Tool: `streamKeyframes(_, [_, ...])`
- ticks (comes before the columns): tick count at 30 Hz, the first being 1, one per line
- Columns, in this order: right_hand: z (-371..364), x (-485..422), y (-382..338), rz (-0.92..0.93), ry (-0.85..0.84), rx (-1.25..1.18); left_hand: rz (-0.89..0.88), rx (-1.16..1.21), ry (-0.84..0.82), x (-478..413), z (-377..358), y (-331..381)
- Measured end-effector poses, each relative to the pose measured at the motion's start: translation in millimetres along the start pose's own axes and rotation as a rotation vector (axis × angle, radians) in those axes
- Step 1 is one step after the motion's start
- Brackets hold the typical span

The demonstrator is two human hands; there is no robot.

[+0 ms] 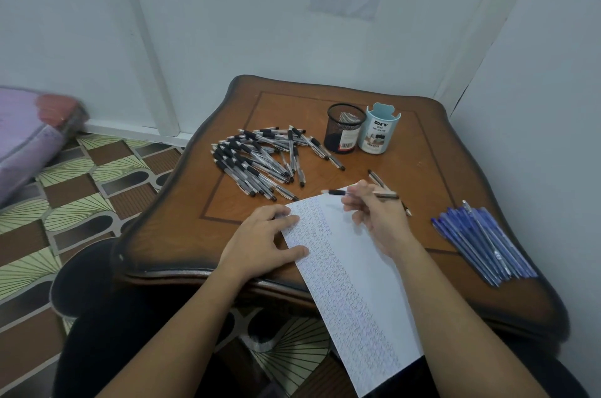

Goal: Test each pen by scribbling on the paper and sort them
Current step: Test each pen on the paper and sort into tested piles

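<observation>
Right hand (377, 218) fingers (353, 202) are pinching a black-grip pen (336, 192); flat left hand (260, 243) is pinning the paper (354, 267), likely steadying scribbles.

Bare table (429, 153) is lying open right of centre, between the blue cup (379, 132) and the blue pens (484, 245). The mesh cup (345, 129) is standing just left of that cup. Black pens (257, 160) are sprawling across the centre left. Paper (357, 267) is covering the lower middle.

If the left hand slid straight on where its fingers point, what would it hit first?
Probably the right hand, gripping a pen across the paper; the left hand rests on that sheet's edge. Depth is unclear.
</observation>
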State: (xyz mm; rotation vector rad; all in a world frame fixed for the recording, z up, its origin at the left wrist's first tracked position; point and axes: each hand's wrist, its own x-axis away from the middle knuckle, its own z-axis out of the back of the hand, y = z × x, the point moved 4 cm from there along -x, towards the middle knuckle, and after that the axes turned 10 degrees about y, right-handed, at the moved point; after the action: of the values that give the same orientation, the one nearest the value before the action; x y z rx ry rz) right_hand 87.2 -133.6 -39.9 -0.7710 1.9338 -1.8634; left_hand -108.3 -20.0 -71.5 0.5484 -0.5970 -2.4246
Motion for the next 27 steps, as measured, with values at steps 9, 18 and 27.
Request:
streamKeyframes(9, [-4.6, 12.5, 18.8, 0.069, -0.041, 0.244, -0.007, -0.018, -0.01, -1.1, 0.6, 0.9])
streamKeyframes(18, [-6.1, 16.5, 27.2, 0.141, 0.024, 0.397, -0.008, -0.012, -0.001, -0.4, 1.4, 3.2])
streamKeyframes(27, [-7.9, 16.8, 26.7, 0.191, 0.005, 0.422, -0.003, -0.021, 0.001, 0.1, 1.5, 2.4])
